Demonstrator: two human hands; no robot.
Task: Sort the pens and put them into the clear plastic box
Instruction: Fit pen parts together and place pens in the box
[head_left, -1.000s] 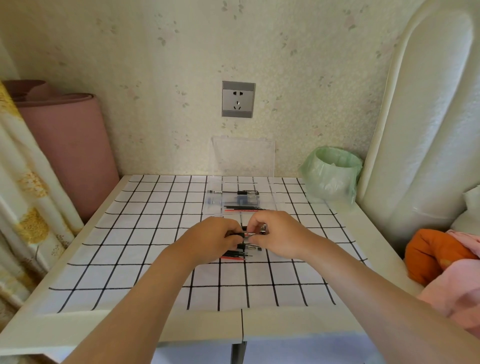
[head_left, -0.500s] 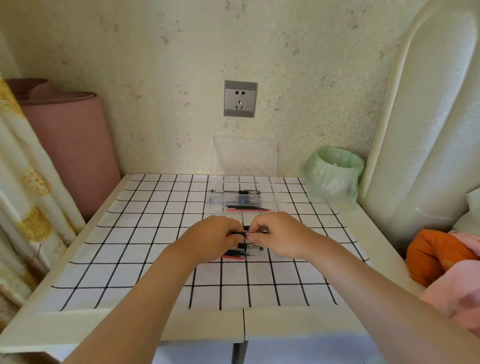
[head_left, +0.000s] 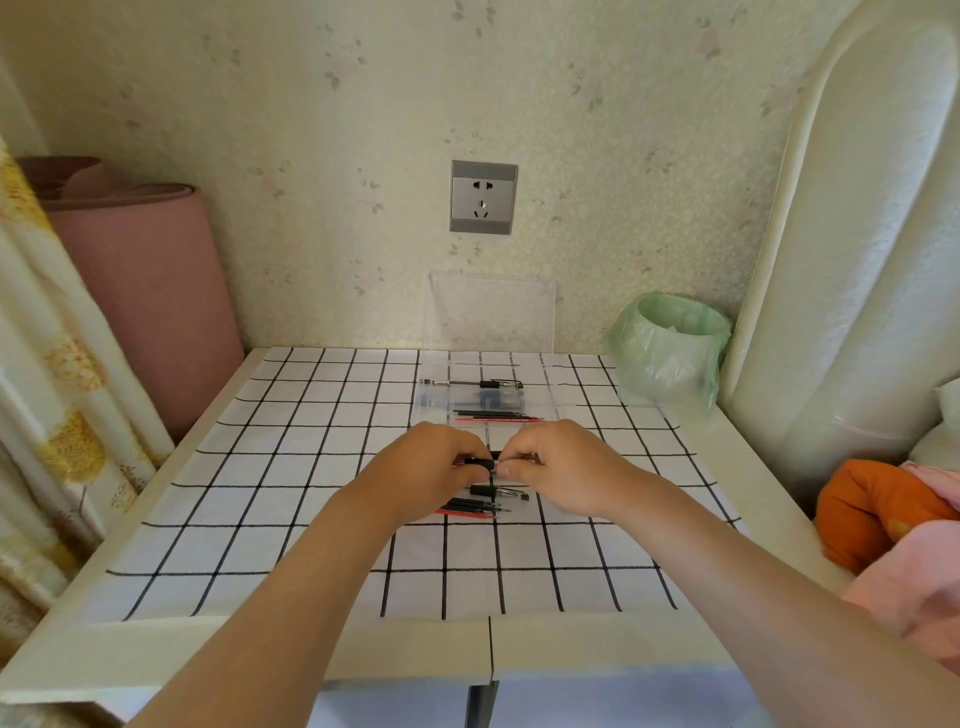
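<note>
Both hands meet over the middle of the gridded table and hold one black pen (head_left: 482, 461) between them. My left hand (head_left: 431, 464) grips its left part, my right hand (head_left: 558, 466) pinches its right end. Just below the hands lie another black pen (head_left: 498, 492) and a small bundle of black and red refills (head_left: 470, 508). The clear plastic box (head_left: 550, 400) stands farther back with its lid (head_left: 491, 312) raised against the wall. Inside it lie a black pen (head_left: 470, 384), a blue pen (head_left: 478, 399) and thin black and red refills (head_left: 498, 416).
A green plastic bag (head_left: 670, 343) over a bin stands at the table's back right. A pink rolled mat (head_left: 140, 291) leans left of the table beside a curtain (head_left: 47, 415). Orange and pink cloth (head_left: 893, 519) lies right. A wall socket (head_left: 483, 197) is above the box.
Both hands stay together on the black pen; nothing on the table has shifted. The view has only drifted slightly.
</note>
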